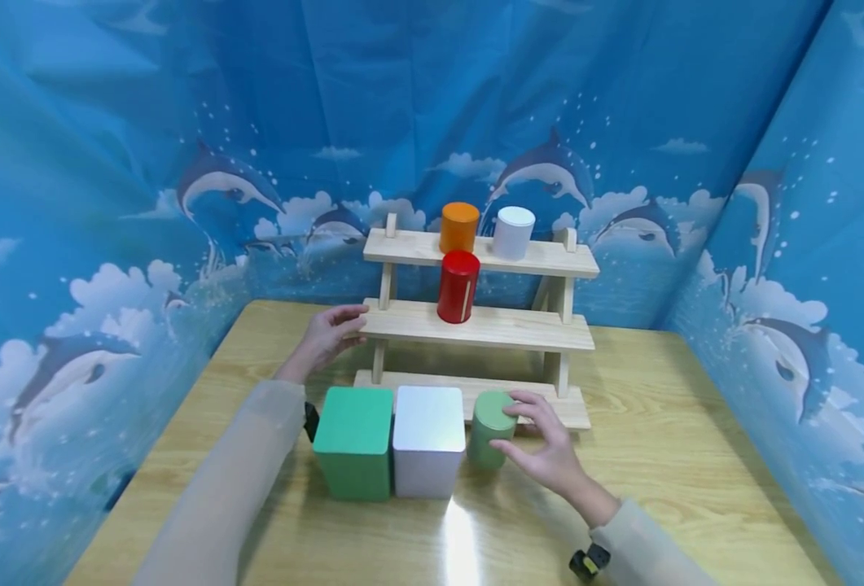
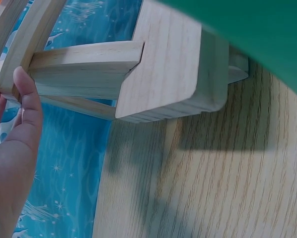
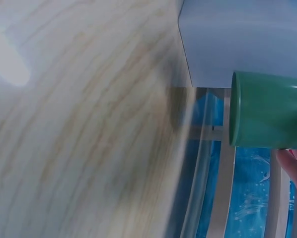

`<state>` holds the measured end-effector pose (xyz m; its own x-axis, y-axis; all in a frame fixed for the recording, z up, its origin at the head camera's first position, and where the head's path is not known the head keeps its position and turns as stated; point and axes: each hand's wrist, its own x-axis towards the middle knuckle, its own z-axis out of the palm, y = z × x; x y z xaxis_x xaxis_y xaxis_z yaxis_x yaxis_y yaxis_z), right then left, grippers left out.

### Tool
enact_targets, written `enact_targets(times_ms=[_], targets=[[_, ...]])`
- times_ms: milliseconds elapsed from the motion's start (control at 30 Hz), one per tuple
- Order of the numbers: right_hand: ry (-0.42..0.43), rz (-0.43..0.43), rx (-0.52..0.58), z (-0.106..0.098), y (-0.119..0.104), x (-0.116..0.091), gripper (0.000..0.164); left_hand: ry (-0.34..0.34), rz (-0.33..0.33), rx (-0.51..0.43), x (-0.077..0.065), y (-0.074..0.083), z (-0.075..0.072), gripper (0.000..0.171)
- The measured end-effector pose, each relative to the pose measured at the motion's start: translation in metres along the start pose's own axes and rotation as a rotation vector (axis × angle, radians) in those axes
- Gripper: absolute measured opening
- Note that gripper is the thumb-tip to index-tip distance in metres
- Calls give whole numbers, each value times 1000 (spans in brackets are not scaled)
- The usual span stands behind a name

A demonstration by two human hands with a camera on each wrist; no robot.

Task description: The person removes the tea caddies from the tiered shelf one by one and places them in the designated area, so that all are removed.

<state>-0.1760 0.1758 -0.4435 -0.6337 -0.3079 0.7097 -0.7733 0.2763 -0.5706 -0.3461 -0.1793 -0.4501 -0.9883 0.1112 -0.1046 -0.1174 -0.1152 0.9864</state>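
Note:
My right hand [image 1: 545,452] grips a green cylindrical canister [image 1: 492,431] from its right side, thumb in front and fingers behind near the lid. In the right wrist view the canister's base [image 3: 234,109] hangs above the tabletop, beside the silver box [image 1: 428,443]. My left hand [image 1: 329,334] pinches the left end of the middle board of a three-tier wooden shelf [image 1: 527,327]; the left wrist view shows the thumb and fingers [image 2: 27,99] at that board end. A green box [image 1: 354,443] stands directly left of the silver one, in front of the shelf.
On the top tier stand an orange canister [image 1: 459,228] and a white canister [image 1: 514,233]. A red canister [image 1: 458,286] stands on the middle tier. Blue dolphin-print curtains [image 1: 402,98] enclose the wooden table [image 1: 666,456] at the back and sides.

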Motion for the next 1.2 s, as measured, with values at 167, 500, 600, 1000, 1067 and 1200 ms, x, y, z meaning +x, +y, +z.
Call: enact_targets(times_ms=[167, 500, 600, 1000, 1067, 1200], targets=[[-43, -58, 12, 5, 2, -4, 49, -4, 0, 4, -2, -1, 0, 41], [-119, -105, 44, 10, 7, -8, 46, -2, 17, -5, -2, 0, 1, 38], [-127, -98, 48, 11, 8, -10, 45, 0, 20, -8, -1, 1, 1, 38], [-151, -39, 77, 14, 12, -16, 43, -2, 24, -4, -2, 0, 1, 39], [-150, -30, 78, 14, 12, -16, 44, -5, 26, -3, -1, -1, 1, 39], [-150, -12, 85, 13, 12, -17, 46, -6, 26, -2, -1, -1, 1, 40]])
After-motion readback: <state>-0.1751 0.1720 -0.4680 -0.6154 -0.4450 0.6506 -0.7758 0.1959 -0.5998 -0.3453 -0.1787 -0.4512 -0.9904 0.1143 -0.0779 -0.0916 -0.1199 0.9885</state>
